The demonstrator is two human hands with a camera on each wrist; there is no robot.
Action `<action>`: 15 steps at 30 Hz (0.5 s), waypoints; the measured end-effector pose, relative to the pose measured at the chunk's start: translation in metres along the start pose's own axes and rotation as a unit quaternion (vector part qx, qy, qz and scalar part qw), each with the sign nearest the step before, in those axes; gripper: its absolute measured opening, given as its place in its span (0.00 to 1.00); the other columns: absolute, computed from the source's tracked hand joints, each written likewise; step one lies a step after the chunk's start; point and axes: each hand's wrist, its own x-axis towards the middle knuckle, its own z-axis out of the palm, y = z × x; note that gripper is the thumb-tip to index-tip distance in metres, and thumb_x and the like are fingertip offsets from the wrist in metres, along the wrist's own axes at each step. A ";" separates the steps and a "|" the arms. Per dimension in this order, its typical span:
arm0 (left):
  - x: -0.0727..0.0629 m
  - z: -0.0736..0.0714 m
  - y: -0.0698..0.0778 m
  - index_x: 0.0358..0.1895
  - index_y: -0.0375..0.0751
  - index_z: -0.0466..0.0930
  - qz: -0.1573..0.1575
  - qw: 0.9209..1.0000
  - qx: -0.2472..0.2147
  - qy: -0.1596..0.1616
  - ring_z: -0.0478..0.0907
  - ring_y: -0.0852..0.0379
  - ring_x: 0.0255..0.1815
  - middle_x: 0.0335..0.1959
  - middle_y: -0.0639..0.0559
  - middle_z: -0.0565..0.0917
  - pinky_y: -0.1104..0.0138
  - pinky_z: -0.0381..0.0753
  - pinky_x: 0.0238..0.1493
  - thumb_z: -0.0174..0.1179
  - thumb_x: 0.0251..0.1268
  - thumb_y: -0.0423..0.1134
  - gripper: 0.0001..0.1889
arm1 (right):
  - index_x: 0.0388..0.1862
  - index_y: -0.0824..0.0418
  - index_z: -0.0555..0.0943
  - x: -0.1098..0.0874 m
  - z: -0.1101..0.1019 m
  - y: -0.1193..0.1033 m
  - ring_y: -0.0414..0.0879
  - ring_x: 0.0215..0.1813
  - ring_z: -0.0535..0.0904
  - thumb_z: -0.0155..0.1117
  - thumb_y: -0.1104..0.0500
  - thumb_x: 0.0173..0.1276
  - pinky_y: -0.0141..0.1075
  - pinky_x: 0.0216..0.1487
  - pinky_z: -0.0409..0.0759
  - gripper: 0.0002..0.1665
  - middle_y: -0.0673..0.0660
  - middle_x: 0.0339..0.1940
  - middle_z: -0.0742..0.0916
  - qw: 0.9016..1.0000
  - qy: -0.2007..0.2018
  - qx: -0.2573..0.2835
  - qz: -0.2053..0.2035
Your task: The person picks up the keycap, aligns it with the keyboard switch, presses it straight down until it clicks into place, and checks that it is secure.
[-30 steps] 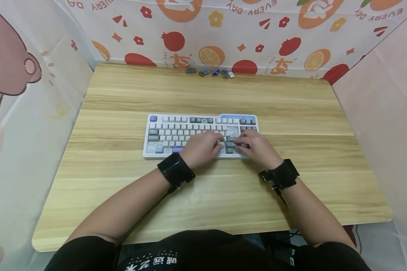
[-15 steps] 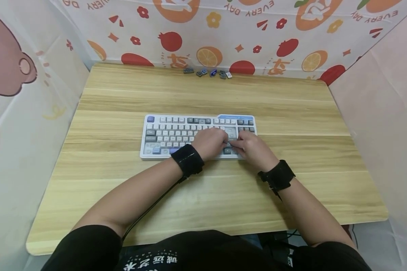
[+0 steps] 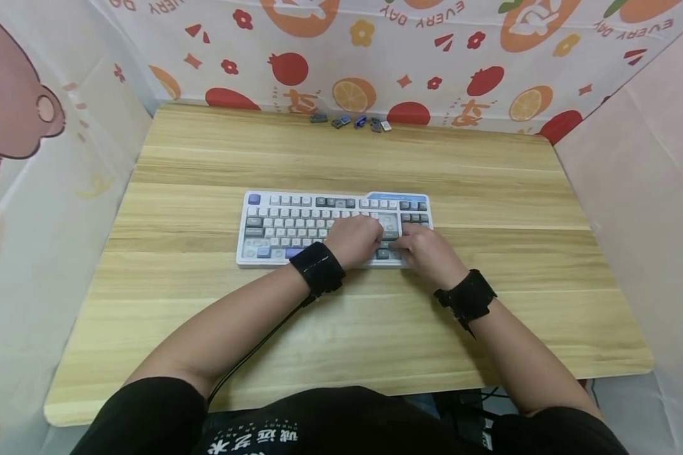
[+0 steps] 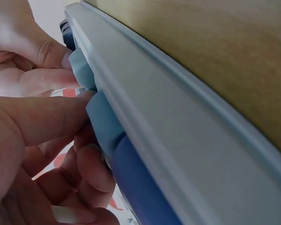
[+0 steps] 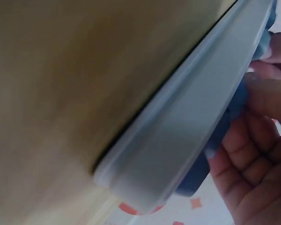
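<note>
A white keyboard (image 3: 284, 224) with white, grey and purple keycaps lies flat on the table. My left hand (image 3: 353, 241) and right hand (image 3: 429, 254) meet over its right part. Between the fingertips shows a grey keycap (image 3: 384, 244), which both hands pinch from opposite sides. The left wrist view shows my left thumb right at the front-row keycaps, above a blue-grey keycap (image 4: 103, 119) and the long purple spacebar (image 4: 143, 183). There the right thumb and forefinger also press in at the key row. The curled fingers hide much of the gripped keycap.
Several loose dark, blue and white keycaps (image 3: 360, 121) lie along the back edge of the wooden table (image 3: 341, 328). Printed cloth (image 3: 404, 57) hangs behind it, with pale cloth on both sides. Pale keyless patches (image 3: 389, 222) show on the keyboard.
From a spread pose over the keyboard's right part, the left hand has moved right and the right hand slightly left until their fingertips come together. Over the last half second they barely shift.
</note>
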 end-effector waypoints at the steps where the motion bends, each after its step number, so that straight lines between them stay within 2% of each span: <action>1: 0.000 0.000 0.000 0.19 0.47 0.79 -0.001 1.000 0.002 0.000 0.75 0.56 0.24 0.23 0.55 0.80 0.62 0.73 0.21 0.60 0.61 0.33 0.12 | 0.34 0.62 0.90 0.001 0.000 -0.001 0.43 0.33 0.76 0.67 0.71 0.60 0.35 0.35 0.77 0.08 0.53 0.30 0.83 1.000 -0.001 0.002 0.002; 6: -0.001 -0.001 -0.001 0.16 0.48 0.77 -0.002 1.000 0.000 0.002 0.74 0.57 0.23 0.21 0.55 0.79 0.62 0.71 0.20 0.58 0.59 0.31 0.14 | 0.36 0.62 0.90 0.005 -0.005 -0.001 0.41 0.32 0.75 0.65 0.70 0.62 0.33 0.32 0.75 0.09 0.52 0.30 0.82 1.000 -0.024 0.016 0.009; 11: -0.001 -0.002 -0.001 0.13 0.48 0.73 0.003 1.000 -0.012 0.000 0.72 0.57 0.22 0.19 0.55 0.77 0.64 0.67 0.19 0.57 0.58 0.29 0.16 | 0.35 0.61 0.90 0.008 -0.015 0.002 0.42 0.34 0.81 0.68 0.67 0.63 0.35 0.35 0.80 0.06 0.53 0.32 0.86 0.998 -0.048 0.019 0.027; 15: -0.001 0.000 -0.002 0.14 0.49 0.73 0.002 1.000 -0.017 0.001 0.73 0.57 0.22 0.19 0.56 0.77 0.64 0.69 0.20 0.56 0.57 0.28 0.16 | 0.34 0.61 0.90 0.010 -0.013 0.003 0.43 0.36 0.83 0.70 0.66 0.62 0.37 0.38 0.82 0.04 0.53 0.33 0.88 0.997 -0.060 0.024 0.052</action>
